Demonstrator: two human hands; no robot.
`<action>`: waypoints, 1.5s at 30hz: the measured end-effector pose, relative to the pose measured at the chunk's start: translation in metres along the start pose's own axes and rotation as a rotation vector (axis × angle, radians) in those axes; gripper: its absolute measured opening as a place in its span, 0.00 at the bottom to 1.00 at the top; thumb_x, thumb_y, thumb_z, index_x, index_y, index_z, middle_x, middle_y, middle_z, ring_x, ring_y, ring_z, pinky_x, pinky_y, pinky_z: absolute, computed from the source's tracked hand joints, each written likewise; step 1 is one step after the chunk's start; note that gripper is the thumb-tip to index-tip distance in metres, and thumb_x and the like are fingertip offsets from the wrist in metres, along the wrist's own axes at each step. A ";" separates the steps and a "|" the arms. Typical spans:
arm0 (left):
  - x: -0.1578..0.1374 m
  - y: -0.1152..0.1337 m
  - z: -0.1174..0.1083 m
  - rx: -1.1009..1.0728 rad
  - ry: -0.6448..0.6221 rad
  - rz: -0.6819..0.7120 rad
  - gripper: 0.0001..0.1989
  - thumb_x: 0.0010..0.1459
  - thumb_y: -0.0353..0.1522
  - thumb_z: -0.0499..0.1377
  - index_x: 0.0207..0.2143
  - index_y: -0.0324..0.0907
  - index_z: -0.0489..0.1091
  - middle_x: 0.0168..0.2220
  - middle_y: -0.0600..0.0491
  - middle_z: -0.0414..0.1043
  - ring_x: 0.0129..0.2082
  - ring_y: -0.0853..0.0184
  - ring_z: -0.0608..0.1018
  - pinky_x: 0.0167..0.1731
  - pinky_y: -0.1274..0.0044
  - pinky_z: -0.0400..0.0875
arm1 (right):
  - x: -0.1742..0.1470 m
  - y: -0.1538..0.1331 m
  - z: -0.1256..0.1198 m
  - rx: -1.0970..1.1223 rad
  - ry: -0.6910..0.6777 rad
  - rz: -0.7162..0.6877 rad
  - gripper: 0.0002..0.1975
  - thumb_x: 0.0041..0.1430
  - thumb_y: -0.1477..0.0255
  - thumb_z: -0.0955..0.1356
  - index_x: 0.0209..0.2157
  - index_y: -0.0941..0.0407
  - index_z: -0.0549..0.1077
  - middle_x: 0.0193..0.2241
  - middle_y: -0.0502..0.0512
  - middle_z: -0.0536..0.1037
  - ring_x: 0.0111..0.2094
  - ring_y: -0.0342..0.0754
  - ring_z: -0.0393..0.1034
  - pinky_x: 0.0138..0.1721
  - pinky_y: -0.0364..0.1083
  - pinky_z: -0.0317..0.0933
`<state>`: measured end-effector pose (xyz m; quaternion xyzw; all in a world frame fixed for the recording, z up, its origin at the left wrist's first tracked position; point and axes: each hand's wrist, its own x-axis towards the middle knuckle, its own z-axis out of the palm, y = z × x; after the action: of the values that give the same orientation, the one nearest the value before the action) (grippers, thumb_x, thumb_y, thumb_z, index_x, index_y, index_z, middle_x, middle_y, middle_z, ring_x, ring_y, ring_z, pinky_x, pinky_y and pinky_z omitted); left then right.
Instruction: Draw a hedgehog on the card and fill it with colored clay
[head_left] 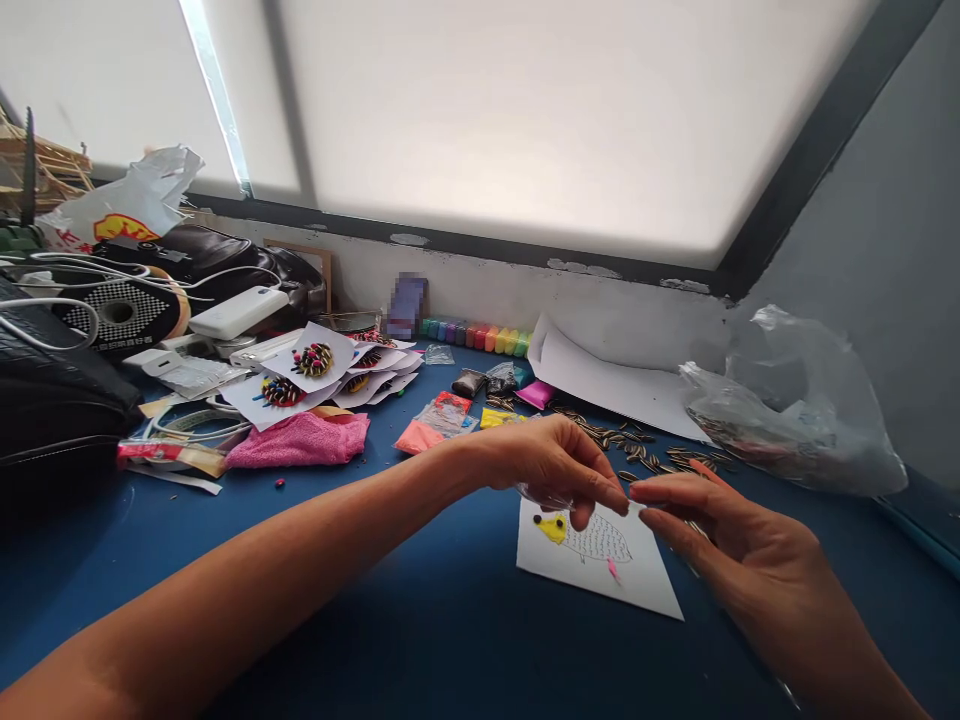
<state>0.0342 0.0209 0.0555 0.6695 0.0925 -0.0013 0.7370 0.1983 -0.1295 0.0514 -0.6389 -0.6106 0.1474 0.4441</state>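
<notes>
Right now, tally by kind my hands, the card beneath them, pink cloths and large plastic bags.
Hands: 2 (left hand, right hand)
Card beneath them: 1
Pink cloth: 1
Large plastic bags: 2
Total: 6

Big pale blind [540,120] glowing with light, bright gap [216,100] off to the left, dark frame [827,130] with patchy white spots [585,268]. Low whitish wall [637,312] underneath, grey wall [877,250] on the right, blue tabletop [420,610] up front.

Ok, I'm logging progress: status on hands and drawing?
Left hand, right hand: fingertips close together, contents unclear. Hedgehog drawing: yellow face on, body unfilled. Hands partly hide it; sunflower seeds beyond.
</notes>
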 end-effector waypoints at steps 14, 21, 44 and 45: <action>-0.007 -0.001 -0.019 0.134 -0.005 -0.034 0.20 0.51 0.45 0.65 0.40 0.39 0.75 0.19 0.56 0.69 0.15 0.78 0.59 0.16 0.83 0.49 | -0.008 -0.005 0.009 -0.314 -0.039 -0.375 0.05 0.61 0.67 0.67 0.32 0.50 0.74 0.30 0.48 0.74 0.25 0.39 0.69 0.23 0.38 0.64; -0.005 -0.019 -0.042 0.409 0.233 -0.307 0.07 0.54 0.35 0.61 0.31 0.39 0.70 0.19 0.56 0.71 0.17 0.77 0.67 0.17 0.85 0.58 | -0.018 0.005 0.025 -0.643 -0.050 -0.505 0.13 0.66 0.67 0.61 0.30 0.51 0.73 0.27 0.49 0.73 0.23 0.41 0.70 0.21 0.41 0.59; 0.001 -0.021 -0.034 0.507 0.259 -0.317 0.03 0.58 0.30 0.56 0.31 0.40 0.66 0.19 0.58 0.70 0.15 0.76 0.68 0.18 0.83 0.64 | -0.019 0.011 0.037 -0.756 -0.129 -0.474 0.15 0.66 0.68 0.60 0.26 0.52 0.71 0.24 0.49 0.74 0.21 0.43 0.71 0.20 0.41 0.61; 0.001 -0.021 -0.034 0.509 0.259 -0.318 0.03 0.58 0.30 0.56 0.31 0.40 0.67 0.19 0.58 0.70 0.15 0.76 0.68 0.18 0.83 0.64 | -0.019 0.011 0.037 -0.760 -0.132 -0.473 0.16 0.66 0.68 0.59 0.26 0.52 0.71 0.24 0.49 0.74 0.21 0.43 0.71 0.20 0.41 0.61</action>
<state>0.0278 0.0522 0.0321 0.8041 0.2853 -0.0544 0.5187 0.1745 -0.1313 0.0161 -0.5890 -0.7774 -0.1525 0.1595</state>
